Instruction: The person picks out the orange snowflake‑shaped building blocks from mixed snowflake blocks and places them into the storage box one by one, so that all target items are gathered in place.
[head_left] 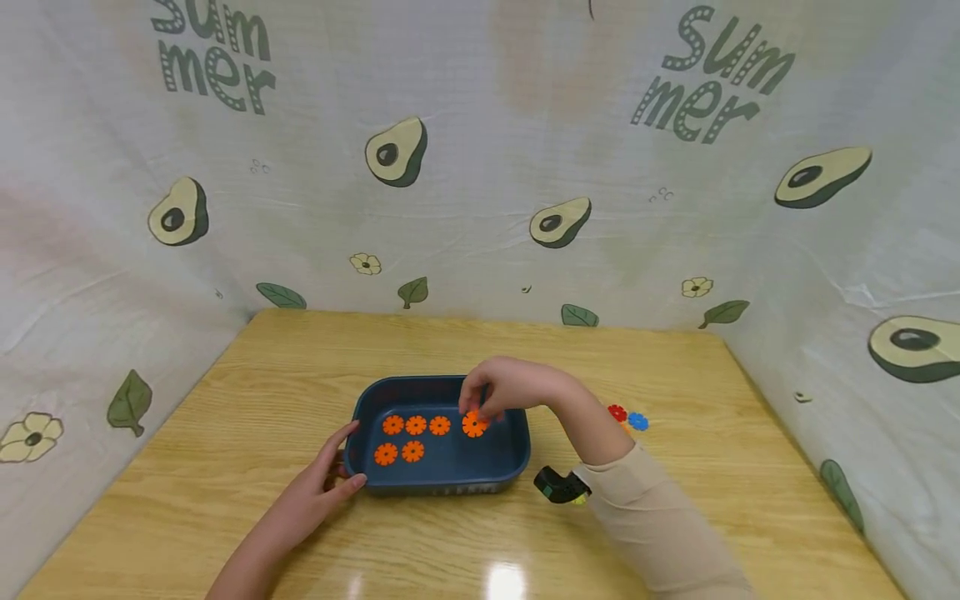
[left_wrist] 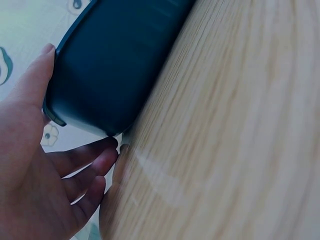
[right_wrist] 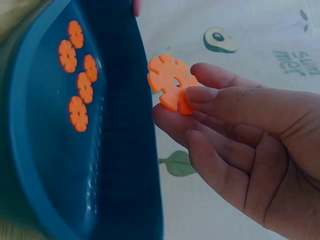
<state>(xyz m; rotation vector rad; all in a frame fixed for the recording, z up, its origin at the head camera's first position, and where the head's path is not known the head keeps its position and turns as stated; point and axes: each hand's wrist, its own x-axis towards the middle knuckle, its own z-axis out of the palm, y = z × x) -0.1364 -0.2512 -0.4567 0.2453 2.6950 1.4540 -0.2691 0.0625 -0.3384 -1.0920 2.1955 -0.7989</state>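
Note:
A dark blue plastic tray [head_left: 450,473] stands on the table. My left hand [head_left: 318,492] grips its left end; in the left wrist view a digit lies along the tray's rim [left_wrist: 61,42] and other fingers curl below the wall. Over the tray's right part, my right hand [head_left: 513,387] pinches an orange notched plastic disc [head_left: 474,424] between thumb and fingers. The right wrist view shows this flower-shaped disc [right_wrist: 169,80] with a small hole in its middle, held upright near the rim. Several matching orange discs [head_left: 416,425] lie flat in two rows on the left of the tray floor.
Right of the tray, partly behind the right forearm, lie a red disc [head_left: 617,412] and a blue disc [head_left: 638,422]. A bit of yellow [head_left: 580,499] shows below the black wrist camera [head_left: 558,485]. Printed cloth [head_left: 480,275] hangs around the wooden table [head_left: 337,350].

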